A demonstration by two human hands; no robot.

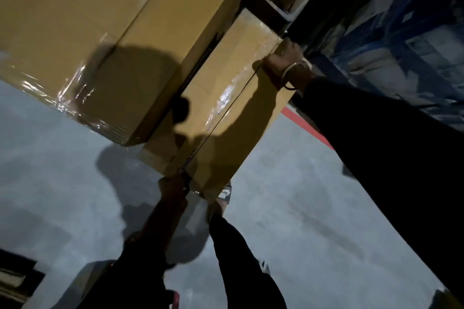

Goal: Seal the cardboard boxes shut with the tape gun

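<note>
**A:** Cardboard boxes first, then: where do they stand with you?

**B:** From my head camera, the smaller box (226, 108) is the one I have between my hands. It lies just beside the big box (108, 40), touching or nearly touching its long side, on the grey floor (301, 208). My right hand (283, 60) is at the smaller box's far corner, fingers curled over the edge and gripping it. My left hand (173, 189) is at its near end, by the centre seam (226, 110). It looks closed around something there, but the picture is dark and blurred, so I cannot tell what the fingers hold.

**A:** Is that the tape gun?

**B:** I cannot make out a tape gun anywhere in this view. It may be in that left hand or hidden below it; I won't guess.

**A:** How much is sealed?

**B:** Clear shiny tape (226, 93) shows along the smaller box's seam and across its far end. The big box beside it carries glossy tape (75, 88) over its near edge too, and its flaps lie flat. So I judge both mostly sealed, with the smaller box's near end the part in hand.

**A:** And what's left?

**B:** Probably finishing that strip down over the near end and pressing it flat. Whether more boxes wait beyond the smaller box, among the dark shelving (276, 2), I cannot say.
</note>
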